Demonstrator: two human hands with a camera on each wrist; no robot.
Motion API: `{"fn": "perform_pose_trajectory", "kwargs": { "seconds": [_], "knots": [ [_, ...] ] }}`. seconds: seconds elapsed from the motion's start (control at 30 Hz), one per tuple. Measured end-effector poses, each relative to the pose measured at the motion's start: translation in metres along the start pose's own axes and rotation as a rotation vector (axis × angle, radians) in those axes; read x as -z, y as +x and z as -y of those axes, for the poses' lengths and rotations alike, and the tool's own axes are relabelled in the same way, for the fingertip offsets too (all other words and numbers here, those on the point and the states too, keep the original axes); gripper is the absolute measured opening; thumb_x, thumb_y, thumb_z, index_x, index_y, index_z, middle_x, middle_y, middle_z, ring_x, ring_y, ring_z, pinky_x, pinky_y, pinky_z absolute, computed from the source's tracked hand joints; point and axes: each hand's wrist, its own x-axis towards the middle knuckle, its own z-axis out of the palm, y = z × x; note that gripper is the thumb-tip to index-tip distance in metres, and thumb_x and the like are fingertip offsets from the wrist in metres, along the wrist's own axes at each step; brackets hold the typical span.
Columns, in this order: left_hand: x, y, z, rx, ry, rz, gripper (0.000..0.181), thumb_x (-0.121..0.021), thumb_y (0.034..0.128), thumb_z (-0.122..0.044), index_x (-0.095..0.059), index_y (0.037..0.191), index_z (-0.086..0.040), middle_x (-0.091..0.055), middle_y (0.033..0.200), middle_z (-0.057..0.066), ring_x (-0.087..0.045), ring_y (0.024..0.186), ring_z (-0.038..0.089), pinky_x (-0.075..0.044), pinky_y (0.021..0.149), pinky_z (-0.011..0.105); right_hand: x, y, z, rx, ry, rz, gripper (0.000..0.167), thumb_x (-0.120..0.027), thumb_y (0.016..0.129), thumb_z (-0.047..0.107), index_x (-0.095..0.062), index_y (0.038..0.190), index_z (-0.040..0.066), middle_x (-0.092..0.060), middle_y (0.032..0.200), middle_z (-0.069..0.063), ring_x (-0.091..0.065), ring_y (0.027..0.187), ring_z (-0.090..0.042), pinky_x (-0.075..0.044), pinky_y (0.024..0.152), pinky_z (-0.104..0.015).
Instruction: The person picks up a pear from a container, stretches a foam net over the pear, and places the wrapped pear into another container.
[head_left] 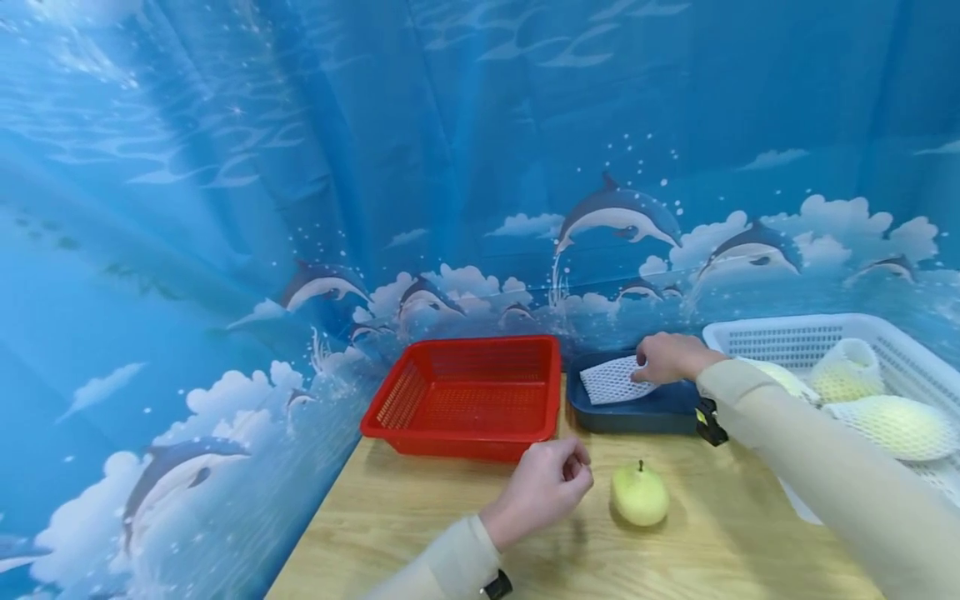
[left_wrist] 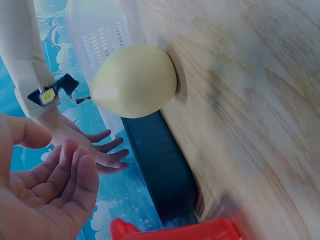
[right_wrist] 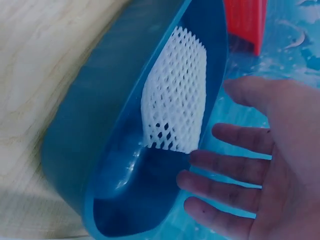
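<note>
A white foam fruit net (head_left: 615,381) lies flattened inside a dark blue tray (head_left: 633,421). Over the tray is my right hand (head_left: 671,358), its fingers relaxed and spread, with nothing held; in the right wrist view the net (right_wrist: 175,95) lies apart from the palm, near the fingertips. A bare yellow-green pear (head_left: 640,493) stands upright on the wooden table, stem up. To its left my left hand (head_left: 542,487) hovers with loosely curled fingers, and the left wrist view shows nothing between them.
A red plastic basket (head_left: 465,446) stands left of the tray. On the right, a white basket (head_left: 787,325) holds several pears in foam nets (head_left: 896,425). Behind everything hangs a blue dolphin-print cloth (head_left: 480,167). The wooden table (head_left: 750,542) extends toward the front.
</note>
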Motion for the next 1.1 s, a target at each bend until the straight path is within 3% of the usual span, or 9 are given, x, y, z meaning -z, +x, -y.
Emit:
{"fn": "perform_pose_trajectory", "kwargs": {
  "seconds": [0.1, 0.23, 0.37, 0.47, 0.67, 0.73, 0.83, 0.9, 1.1],
  "knots": [
    [-0.001, -0.001, -0.001, 0.019, -0.008, 0.017, 0.008, -0.061, 0.0873, -0.010, -0.064, 0.087, -0.018, -0.054, 0.069, -0.015, -0.047, 0.062, -0.005, -0.042, 0.057, 0.011, -0.001, 0.006, -0.003, -0.026, 0.014, 0.018, 0.043, -0.066, 0.096, 0.036, -0.067, 0.120, 0.000, -0.068, 0.114, -0.018, -0.066, 0.092, -0.029, -0.054, 0.074, -0.047],
    [-0.001, -0.003, -0.002, 0.025, -0.005, 0.017, 0.008, -0.061, 0.0876, -0.010, -0.063, 0.087, -0.018, -0.054, 0.069, -0.015, -0.047, 0.061, -0.004, -0.042, 0.057, 0.011, -0.006, 0.014, -0.004, -0.041, 0.017, 0.053, 0.056, -0.065, 0.097, 0.030, -0.052, 0.142, -0.001, -0.055, 0.138, -0.030, -0.060, 0.115, -0.044, -0.054, 0.083, -0.052],
    [0.000, -0.005, 0.000, 0.016, 0.015, 0.006, 0.009, -0.061, 0.0872, -0.010, -0.064, 0.088, -0.018, -0.054, 0.070, -0.015, -0.047, 0.062, -0.005, -0.042, 0.057, 0.010, -0.012, 0.025, -0.005, -0.033, 0.014, 0.100, 0.066, -0.066, 0.097, 0.022, -0.037, 0.154, 0.005, -0.043, 0.148, -0.033, -0.066, 0.088, -0.028, -0.052, 0.072, -0.042],
    [0.001, -0.006, 0.001, 0.022, 0.018, 0.006, 0.009, -0.061, 0.0871, -0.010, -0.064, 0.088, -0.018, -0.054, 0.070, -0.015, -0.047, 0.062, -0.005, -0.043, 0.058, 0.009, -0.017, 0.033, -0.007, -0.024, -0.002, 0.127, 0.065, -0.067, 0.096, 0.018, -0.040, 0.153, 0.004, -0.048, 0.145, -0.033, -0.052, 0.066, -0.016, -0.047, 0.065, -0.036],
    [0.004, -0.004, 0.001, 0.029, 0.040, 0.020, 0.009, -0.061, 0.0870, -0.011, -0.065, 0.088, -0.019, -0.054, 0.070, -0.015, -0.048, 0.062, -0.004, -0.043, 0.058, 0.010, -0.022, 0.036, -0.013, 0.011, -0.005, 0.156, 0.043, -0.069, 0.094, 0.016, -0.061, 0.130, -0.006, -0.063, 0.127, -0.028, -0.067, 0.095, -0.029, -0.057, 0.078, -0.043],
    [0.004, -0.003, 0.000, 0.027, 0.051, 0.025, 0.009, -0.061, 0.0869, -0.011, -0.065, 0.087, -0.019, -0.054, 0.070, -0.015, -0.048, 0.062, -0.004, -0.043, 0.058, 0.011, -0.022, 0.034, -0.015, 0.028, 0.006, 0.149, 0.030, -0.068, 0.095, 0.015, -0.068, 0.116, -0.006, -0.069, 0.109, -0.022, -0.068, 0.090, -0.028, -0.057, 0.075, -0.042],
    [0.005, -0.003, -0.001, 0.024, 0.057, 0.030, 0.009, -0.061, 0.0861, -0.011, -0.064, 0.086, -0.019, -0.054, 0.070, -0.016, -0.048, 0.063, -0.005, -0.043, 0.058, 0.011, -0.019, 0.033, -0.017, 0.050, 0.016, 0.111, 0.017, -0.067, 0.095, 0.016, -0.072, 0.092, 0.000, -0.068, 0.080, -0.009, -0.059, 0.066, -0.016, -0.052, 0.063, -0.035],
    [0.005, -0.004, -0.001, 0.022, 0.060, 0.028, 0.009, -0.061, 0.0857, -0.011, -0.064, 0.087, -0.020, -0.054, 0.070, -0.016, -0.048, 0.063, -0.006, -0.043, 0.058, 0.010, -0.018, 0.034, -0.018, 0.051, 0.021, 0.059, 0.018, -0.068, 0.094, 0.018, -0.071, 0.084, 0.004, -0.064, 0.072, -0.003, -0.054, 0.061, -0.012, -0.049, 0.061, -0.033],
    [0.006, -0.006, 0.002, 0.067, 0.013, 0.021, 0.013, -0.061, 0.0856, -0.008, -0.065, 0.086, -0.020, -0.055, 0.069, -0.015, -0.048, 0.062, -0.004, -0.043, 0.057, 0.012, -0.014, 0.033, -0.013, 0.066, 0.073, -0.162, 0.016, -0.070, 0.093, 0.016, -0.074, 0.097, 0.001, -0.071, 0.091, -0.011, -0.067, 0.075, -0.020, -0.057, 0.066, -0.040]
  ]
}}
